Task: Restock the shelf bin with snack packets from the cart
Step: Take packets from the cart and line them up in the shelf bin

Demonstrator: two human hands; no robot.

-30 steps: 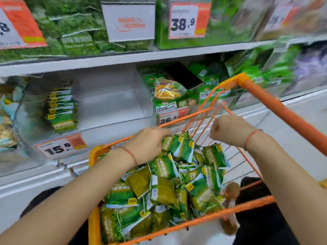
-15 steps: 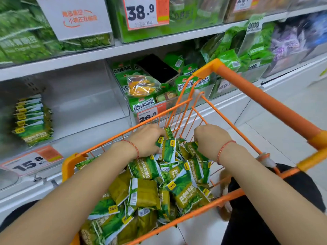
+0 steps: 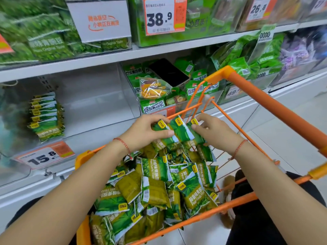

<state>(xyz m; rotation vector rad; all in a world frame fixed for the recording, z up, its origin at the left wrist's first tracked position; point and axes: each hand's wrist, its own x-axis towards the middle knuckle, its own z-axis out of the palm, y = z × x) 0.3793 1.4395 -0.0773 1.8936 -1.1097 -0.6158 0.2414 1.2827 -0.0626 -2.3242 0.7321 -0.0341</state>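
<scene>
While you're pinching a row of pea packets [image 3: 178, 129] btwn left hand [image 3: 143, 132] & right hand [image 3: 215, 133] over the cart [image 3: 276, 110], the middle ones are risking slipping out w/o support.

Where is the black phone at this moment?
The phone lies on snack bags in the middle shelf bin, upper centre, behind the cart's far corner.

Several green snack packets [image 3: 177, 130] with yellow corner logos were held fanned together above the far end of the orange wire cart [image 3: 270, 105], gripped between both hands. A loose heap of packets [image 3: 159, 190], green and olive with white torn-edge print and barcodes, was piled in the cart at all angles. The clear shelf bin [image 3: 99, 106] behind the 15.8 price tag was mostly bare; a short stack of matching packets [image 3: 46, 115] was stood at its left side.
</scene>
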